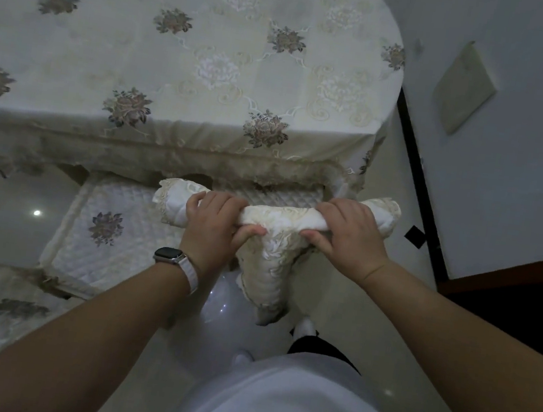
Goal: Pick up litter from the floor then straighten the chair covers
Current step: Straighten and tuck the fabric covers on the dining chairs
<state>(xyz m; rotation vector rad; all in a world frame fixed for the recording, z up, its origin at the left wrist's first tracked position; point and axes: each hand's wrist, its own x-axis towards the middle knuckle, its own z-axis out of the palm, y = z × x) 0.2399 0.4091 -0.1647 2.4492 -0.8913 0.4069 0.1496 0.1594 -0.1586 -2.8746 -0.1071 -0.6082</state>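
both hands, left hand (214,222) and right hand (350,237), grip the bunched chair cover (278,220) atop the chair back.

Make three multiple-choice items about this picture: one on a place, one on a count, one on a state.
1. Where is the watch? A. left wrist B. right wrist C. on the table
2. How many hands grip the chair cover? A. none B. one C. two
3. How does the cover's top lie? A. smooth B. bunched into a roll C. on the floor
Answers: 1 A, its strap circles the left wrist; 2 C, left hand and right hand both curl round it; 3 B, its fabric is rolled up.
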